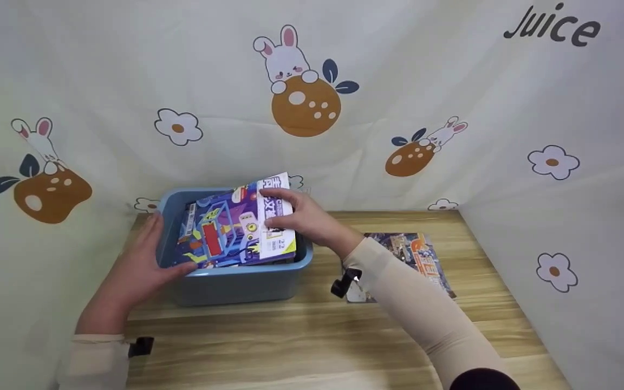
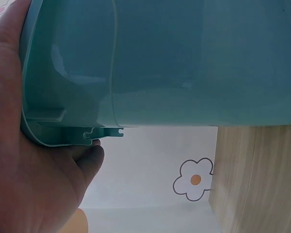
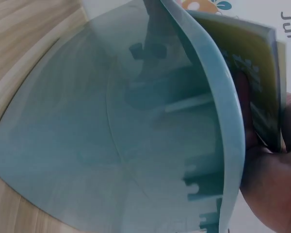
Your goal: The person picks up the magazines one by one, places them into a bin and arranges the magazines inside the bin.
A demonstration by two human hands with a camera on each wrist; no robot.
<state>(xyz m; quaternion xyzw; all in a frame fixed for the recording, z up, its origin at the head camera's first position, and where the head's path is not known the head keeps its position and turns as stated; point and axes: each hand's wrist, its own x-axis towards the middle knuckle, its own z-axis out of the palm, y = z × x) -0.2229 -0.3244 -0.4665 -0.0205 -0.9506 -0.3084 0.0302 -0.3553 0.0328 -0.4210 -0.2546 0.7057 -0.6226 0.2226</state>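
Note:
A blue plastic bin (image 1: 236, 287) stands on the wooden table at left of centre in the head view, holding magazines. On top lies a purple and blue magazine (image 1: 220, 227), tilted with its right edge raised. My right hand (image 1: 309, 219) pinches that raised edge. In the right wrist view, fingers show on both sides of the magazine (image 3: 254, 73), just over the bin's rim (image 3: 230, 111). My left hand (image 1: 138, 265) grips the bin's left front corner, thumb along the front rim. In the left wrist view the palm lies against the rim (image 2: 25, 97).
Another magazine (image 1: 426, 260) with orange lettering lies flat on the table (image 1: 312, 346) to the right, partly behind my right forearm. A pale cloth (image 1: 220, 70) printed with rabbits, oranges and flowers hangs behind and along both sides.

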